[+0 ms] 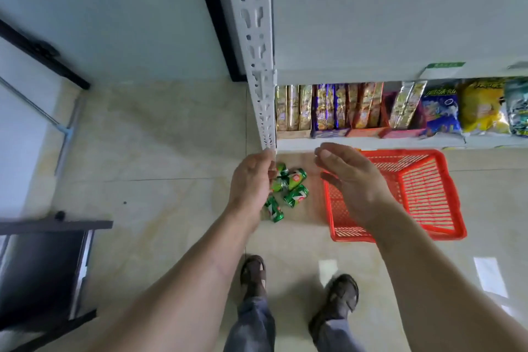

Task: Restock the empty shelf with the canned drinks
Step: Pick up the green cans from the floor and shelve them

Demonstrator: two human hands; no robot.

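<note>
**Both hands held out above cans lying on the floor**

A person stands on a glossy beige tiled floor (160, 151), both bare arms stretched forward. The left hand (251, 180) hangs with fingers straight and close together, pointing down, holding nothing; it partly covers a cluster of green aluminium drink cans (295, 196) lying on their sides on the tiles. The right hand (350, 177) is spread wide with fingers relaxed, palm turned toward the left hand, also holding nothing.

Just right of the cans sits a red plastic lattice basket (423, 188), tilted, partly hidden by the right hand. Beyond it a white metal shelving unit with a perforated upright post (254, 37) carries a broad bare white shelf board (400, 14) on top; the shelf below holds a row of foil snack packets (343, 108) and bagged crisps.

Dark brown sandals (341, 296) and grey-blue trouser legs show at the bottom edge. A dark table (43, 260) stands at the left.
</note>
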